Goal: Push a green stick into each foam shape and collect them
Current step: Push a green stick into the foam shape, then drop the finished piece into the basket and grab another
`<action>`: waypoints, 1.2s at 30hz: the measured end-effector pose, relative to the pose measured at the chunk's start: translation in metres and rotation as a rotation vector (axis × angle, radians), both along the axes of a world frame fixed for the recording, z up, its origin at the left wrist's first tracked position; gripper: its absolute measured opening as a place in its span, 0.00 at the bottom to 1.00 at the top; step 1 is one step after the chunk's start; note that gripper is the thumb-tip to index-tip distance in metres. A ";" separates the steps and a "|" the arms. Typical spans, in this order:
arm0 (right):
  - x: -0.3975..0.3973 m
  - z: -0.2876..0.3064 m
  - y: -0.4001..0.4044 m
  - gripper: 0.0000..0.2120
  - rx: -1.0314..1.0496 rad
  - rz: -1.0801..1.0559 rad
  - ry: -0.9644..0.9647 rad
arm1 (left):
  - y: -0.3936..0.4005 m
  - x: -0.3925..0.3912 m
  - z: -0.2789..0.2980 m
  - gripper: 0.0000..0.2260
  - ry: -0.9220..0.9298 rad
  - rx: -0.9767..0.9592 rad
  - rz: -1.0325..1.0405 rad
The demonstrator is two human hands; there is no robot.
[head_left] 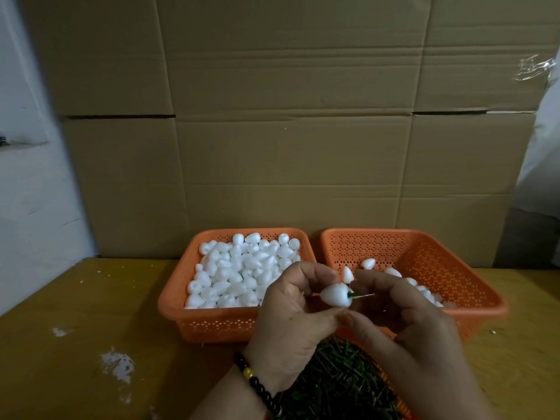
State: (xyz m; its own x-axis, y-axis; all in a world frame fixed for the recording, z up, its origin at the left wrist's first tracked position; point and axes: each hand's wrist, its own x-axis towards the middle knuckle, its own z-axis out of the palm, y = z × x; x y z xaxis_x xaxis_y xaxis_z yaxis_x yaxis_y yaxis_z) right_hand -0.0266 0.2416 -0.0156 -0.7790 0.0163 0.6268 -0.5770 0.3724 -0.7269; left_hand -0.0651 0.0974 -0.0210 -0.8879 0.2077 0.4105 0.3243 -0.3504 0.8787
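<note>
Fingers [315, 278] of the left hand [291, 313] clamp the foam shape [336, 295], long axis level, blunt end rightward. Right hand [403, 307] pinches the stick [357, 295] entering that end, above the surface's near edge.

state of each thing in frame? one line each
left hand: grips the foam shape
right hand: pinches the green stick
foam shape: held above the baskets, stick in its blunt end
green stick: partly pushed in
left basket: nearly full of bare foam shapes
right basket: only a few shapes
stick pile: heaped below the hands
</note>
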 end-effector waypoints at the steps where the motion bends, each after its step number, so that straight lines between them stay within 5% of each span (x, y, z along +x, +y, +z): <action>1: 0.000 0.000 0.000 0.20 0.003 0.015 -0.003 | 0.001 0.000 -0.001 0.18 0.033 -0.033 0.001; 11: -0.009 0.003 0.019 0.12 0.156 -0.058 -0.045 | -0.008 -0.003 -0.006 0.25 0.231 -0.611 0.175; 17: -0.026 0.000 0.046 0.13 0.425 -0.400 0.056 | -0.032 -0.021 -0.004 0.12 0.139 -0.743 0.492; 22: -0.038 -0.015 0.058 0.16 0.566 -0.501 -0.089 | -0.052 -0.036 -0.011 0.12 0.147 -0.972 0.675; 25: -0.041 -0.024 0.057 0.32 0.706 -0.488 -0.248 | -0.056 -0.039 -0.013 0.14 0.107 -1.080 0.713; 28: -0.040 -0.026 0.046 0.36 0.849 -0.501 -0.268 | -0.059 -0.041 -0.013 0.14 0.093 -1.140 0.715; 34: -0.018 -0.013 0.020 0.21 0.756 -0.279 0.084 | -0.069 -0.049 -0.010 0.13 0.032 -1.210 0.629; 36: -0.010 -0.007 0.009 0.18 0.832 -0.123 0.035 | -0.074 -0.059 -0.007 0.14 -0.024 -1.260 0.567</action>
